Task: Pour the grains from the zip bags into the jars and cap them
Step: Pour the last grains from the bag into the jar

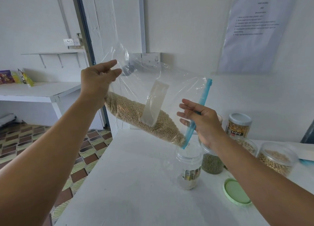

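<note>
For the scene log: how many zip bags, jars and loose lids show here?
Zip bags: 1
Jars: 5, plus a possible sixth mostly hidden behind the right hand
Loose lids: 1, green
Total: 7 certain

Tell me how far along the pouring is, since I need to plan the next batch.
Done, it seems: one capped jar of grain by the wall. In hand: left hand and right hand tilt the bag, its blue zip over the open jar, which looks nearly empty. Left: emptying the bag, fitting the green lid, and capping the uncapped filled jars alongside.
</note>
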Demonstrator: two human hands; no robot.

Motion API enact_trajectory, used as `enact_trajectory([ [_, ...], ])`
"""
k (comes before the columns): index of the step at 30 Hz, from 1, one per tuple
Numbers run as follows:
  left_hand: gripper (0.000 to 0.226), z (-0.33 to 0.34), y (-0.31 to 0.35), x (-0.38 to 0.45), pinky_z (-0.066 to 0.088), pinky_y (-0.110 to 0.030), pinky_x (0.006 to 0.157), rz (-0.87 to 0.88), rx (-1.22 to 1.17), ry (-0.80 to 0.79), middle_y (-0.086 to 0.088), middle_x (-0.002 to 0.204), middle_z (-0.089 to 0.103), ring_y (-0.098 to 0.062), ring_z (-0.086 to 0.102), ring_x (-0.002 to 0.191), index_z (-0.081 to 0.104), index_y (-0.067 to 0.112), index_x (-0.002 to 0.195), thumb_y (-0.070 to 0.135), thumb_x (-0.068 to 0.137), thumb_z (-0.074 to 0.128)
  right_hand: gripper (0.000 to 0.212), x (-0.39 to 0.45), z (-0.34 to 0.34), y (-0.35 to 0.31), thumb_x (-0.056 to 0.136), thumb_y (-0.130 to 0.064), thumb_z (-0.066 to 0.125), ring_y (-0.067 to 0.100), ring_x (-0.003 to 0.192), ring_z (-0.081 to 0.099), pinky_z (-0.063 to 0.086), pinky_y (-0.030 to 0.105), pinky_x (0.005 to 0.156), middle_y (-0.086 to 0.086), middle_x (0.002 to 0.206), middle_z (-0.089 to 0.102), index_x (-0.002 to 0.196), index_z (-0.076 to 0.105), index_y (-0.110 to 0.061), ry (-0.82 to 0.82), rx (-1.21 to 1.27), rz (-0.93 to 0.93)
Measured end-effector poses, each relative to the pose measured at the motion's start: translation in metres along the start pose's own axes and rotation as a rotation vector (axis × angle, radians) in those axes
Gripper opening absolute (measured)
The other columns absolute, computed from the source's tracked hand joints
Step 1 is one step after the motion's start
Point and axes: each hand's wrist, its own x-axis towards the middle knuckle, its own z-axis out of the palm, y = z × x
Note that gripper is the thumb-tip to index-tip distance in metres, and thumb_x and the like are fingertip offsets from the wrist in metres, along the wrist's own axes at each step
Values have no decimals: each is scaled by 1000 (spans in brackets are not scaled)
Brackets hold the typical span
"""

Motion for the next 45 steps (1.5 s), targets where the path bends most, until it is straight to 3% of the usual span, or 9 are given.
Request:
enact_trajectory([
  [16,28,3,11,13,55,-20,88,15,-42,5,17,73,68,-12,65,83,81,29,102,11,81,88,33,3,5,-10,97,6,63,31,105,75,62,41,91,7,119,76,125,73,-8,9,2,-28],
  [30,28,3,11,17,55,-20,88,20,-66,-2,3,91,72,-13,68,90,80,25,106,11,83,87,33,7,5,-7,97,7,63,31,105,75,62,41,91,7,119,76,122,74,-11,-10,12,-30],
  [42,26,8,13,17,55,-18,87,1,-50,-3,18,75,70,-5,68,85,79,26,104,10,85,85,32,5,1,-5,96,4,64,31,106,75,63,41,90,6,118,77,124,73,-9,-10,18,-31],
  [45,26,7,12,16,55,-18,87,0,-51,-6,11,81,69,-7,68,85,80,26,105,11,84,86,33,5,1,-4,96,5,64,31,107,75,63,41,91,6,118,77,124,73,-9,-10,20,-25],
])
